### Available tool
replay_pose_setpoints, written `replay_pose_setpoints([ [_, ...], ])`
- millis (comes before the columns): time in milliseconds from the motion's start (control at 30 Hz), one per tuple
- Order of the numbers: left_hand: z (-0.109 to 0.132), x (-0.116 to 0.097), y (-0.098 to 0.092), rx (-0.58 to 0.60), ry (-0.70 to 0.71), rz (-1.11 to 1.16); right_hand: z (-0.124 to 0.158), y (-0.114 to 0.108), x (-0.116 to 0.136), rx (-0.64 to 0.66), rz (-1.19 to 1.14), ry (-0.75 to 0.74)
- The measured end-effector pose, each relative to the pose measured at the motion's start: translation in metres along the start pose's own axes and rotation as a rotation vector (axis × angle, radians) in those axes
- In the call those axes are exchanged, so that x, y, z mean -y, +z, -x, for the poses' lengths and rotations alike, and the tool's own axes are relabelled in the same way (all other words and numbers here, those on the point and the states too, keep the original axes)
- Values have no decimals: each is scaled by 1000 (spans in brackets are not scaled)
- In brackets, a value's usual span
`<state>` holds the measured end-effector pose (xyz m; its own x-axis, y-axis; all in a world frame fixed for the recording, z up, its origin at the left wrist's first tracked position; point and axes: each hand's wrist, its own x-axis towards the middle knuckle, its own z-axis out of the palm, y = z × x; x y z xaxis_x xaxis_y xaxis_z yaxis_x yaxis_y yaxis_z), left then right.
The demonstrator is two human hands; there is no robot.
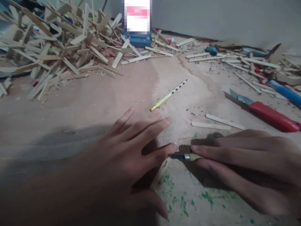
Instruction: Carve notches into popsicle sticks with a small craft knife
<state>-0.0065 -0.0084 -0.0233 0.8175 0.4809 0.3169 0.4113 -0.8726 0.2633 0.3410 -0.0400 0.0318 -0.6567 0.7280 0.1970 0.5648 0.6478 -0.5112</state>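
Left hand (127,160) lower centre of frame, fingers spread wide over the table (131,84), grasping nothing; index finger reaches down over a pale wooden stick (161,173), seemingly pinning it. Stick sits just below frame centre, slanted, partly hidden under that finger. Right hand (249,160), lower right, pinches a carving tool (186,157) by its handle, thumb and index closed near the metal collar, dark blade aimed left at the stick. Blade end is right by the left index fingertip; contact with the wood can't be confirmed. To do this well: shift the bracing finger back from the blade's line, press the stick flat, hold the tool low, use short light strokes, since thin wood would likely split under a hard push. Best direct force away from the left hand. Two loose sticks (218,121) lie right of centre, above the right hand; a spotted pencil (168,95) lies upper centre, apart from both hands. Red-handled cutter (272,116) at right, stick heap (70,47) upper left, both clear of the working spot.
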Motion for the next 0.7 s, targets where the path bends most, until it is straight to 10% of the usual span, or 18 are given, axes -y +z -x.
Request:
replay_pose_setpoints([
  [700,-2,6,-45,-12,-168,-60,2,-3,-4,-65,39,-24],
])
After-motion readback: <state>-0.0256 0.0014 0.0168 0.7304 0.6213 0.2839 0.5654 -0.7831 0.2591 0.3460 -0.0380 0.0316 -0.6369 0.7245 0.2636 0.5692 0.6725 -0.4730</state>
